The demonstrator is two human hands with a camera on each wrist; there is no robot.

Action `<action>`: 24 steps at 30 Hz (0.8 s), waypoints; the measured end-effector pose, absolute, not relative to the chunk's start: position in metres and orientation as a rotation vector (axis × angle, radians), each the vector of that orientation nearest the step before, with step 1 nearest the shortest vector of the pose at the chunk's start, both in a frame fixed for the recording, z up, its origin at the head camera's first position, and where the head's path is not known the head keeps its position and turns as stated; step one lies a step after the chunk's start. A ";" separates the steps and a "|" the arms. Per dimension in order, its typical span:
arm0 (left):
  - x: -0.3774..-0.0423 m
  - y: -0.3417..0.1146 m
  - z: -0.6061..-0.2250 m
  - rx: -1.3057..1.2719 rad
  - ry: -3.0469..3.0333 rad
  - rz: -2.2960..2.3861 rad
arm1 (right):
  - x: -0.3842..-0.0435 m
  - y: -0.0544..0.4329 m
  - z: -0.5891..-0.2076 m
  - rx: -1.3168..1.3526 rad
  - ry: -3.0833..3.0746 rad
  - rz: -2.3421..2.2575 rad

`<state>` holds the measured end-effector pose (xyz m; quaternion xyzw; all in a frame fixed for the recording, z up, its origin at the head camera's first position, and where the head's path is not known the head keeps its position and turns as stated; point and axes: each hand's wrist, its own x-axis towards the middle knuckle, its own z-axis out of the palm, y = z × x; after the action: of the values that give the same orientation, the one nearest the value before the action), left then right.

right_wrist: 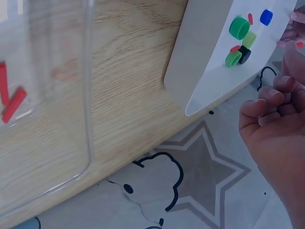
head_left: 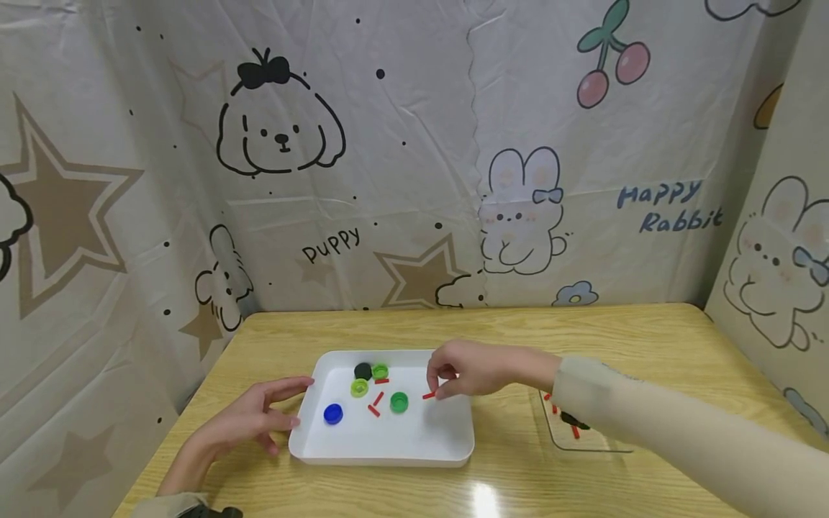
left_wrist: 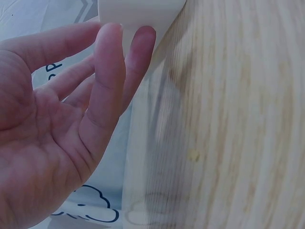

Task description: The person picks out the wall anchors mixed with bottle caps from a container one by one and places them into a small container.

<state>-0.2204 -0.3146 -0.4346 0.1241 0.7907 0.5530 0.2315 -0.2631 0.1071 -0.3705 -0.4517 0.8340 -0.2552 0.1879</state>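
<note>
A shallow white tray [head_left: 388, 446] stands on the wooden table. My right hand [head_left: 469, 368] is over the tray's right side, thumb and fingers pinching a small red stick [head_left: 428, 395]. At the tray's left rim rests my left hand [head_left: 249, 416], fingertips against the wall and fingers loosely bent; in the left wrist view its fingers [left_wrist: 109, 71] meet the white corner. Inside the tray lie a blue bottle cap [head_left: 333, 414], a green cap [head_left: 399, 402], a black cap [head_left: 363, 371] and two lime-green caps [head_left: 359, 388]. Several loose red sticks [head_left: 378, 398] are scattered among them.
Right of the tray, partly hidden under my right sleeve [head_left: 583, 381], sits a transparent container [head_left: 586, 450] with more red sticks [right_wrist: 14, 105] and something black [head_left: 575, 421]. A printed cloth [head_left: 401, 144] hangs behind the table's back edge.
</note>
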 end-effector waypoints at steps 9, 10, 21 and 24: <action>-0.220 -0.313 -0.434 0.341 2.171 1.527 | -0.261 0.135 -0.362 -1.211 2.350 -0.815; -0.220 -0.313 -0.434 0.342 2.170 1.528 | -0.261 0.139 -0.361 -1.202 2.351 -0.826; -0.220 -0.314 -0.435 0.342 2.171 1.530 | -0.256 0.173 -0.357 -1.179 2.385 -0.924; -0.220 -0.313 -0.434 0.339 2.172 1.526 | -0.254 0.182 -0.355 -1.142 2.381 -0.946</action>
<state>-0.2195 -0.3135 -0.4343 0.1233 0.7898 0.5548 0.2306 -0.2541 0.1821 -0.3549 -0.4013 0.8369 -0.3323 0.1675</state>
